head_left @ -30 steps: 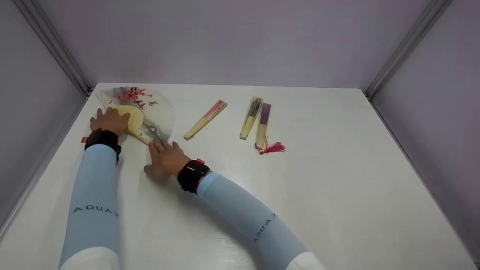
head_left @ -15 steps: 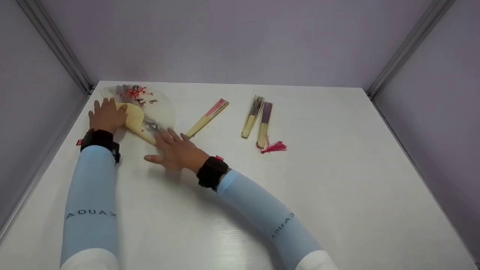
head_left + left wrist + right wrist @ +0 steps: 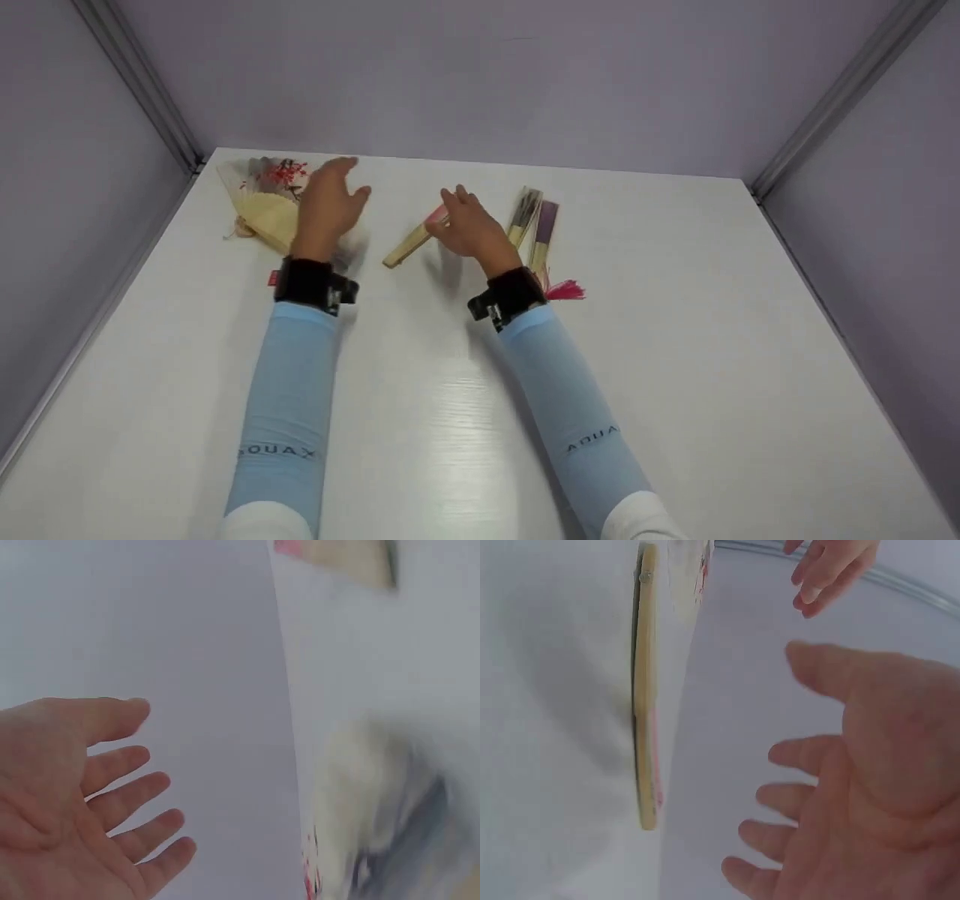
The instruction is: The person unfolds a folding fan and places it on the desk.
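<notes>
A partly spread paper fan (image 3: 264, 199) with red blossoms and pale bamboo ribs lies at the table's far left corner; it shows blurred in the left wrist view (image 3: 375, 817). My left hand (image 3: 328, 201) hovers above its right edge, fingers straight and spread, holding nothing (image 3: 90, 795). A folded fan with a pink end (image 3: 409, 244) lies in the middle; in the right wrist view it is a thin bamboo strip (image 3: 645, 690). My right hand (image 3: 469, 223) hangs just over the pink end, fingers loosely spread and empty (image 3: 840, 787).
Two more folded fans lie right of my right hand: a dark-patterned one (image 3: 523, 214) and a purple one (image 3: 544, 232) with a red tassel (image 3: 566, 290). The white table (image 3: 675, 360) is walled by grey panels with metal corner posts (image 3: 142, 82).
Both hands have let go of the spread fan and lifted. The left hand moved right over its edge; the right hand swung right to the pink-ended folded fan. The spread fan looks partly closed.
</notes>
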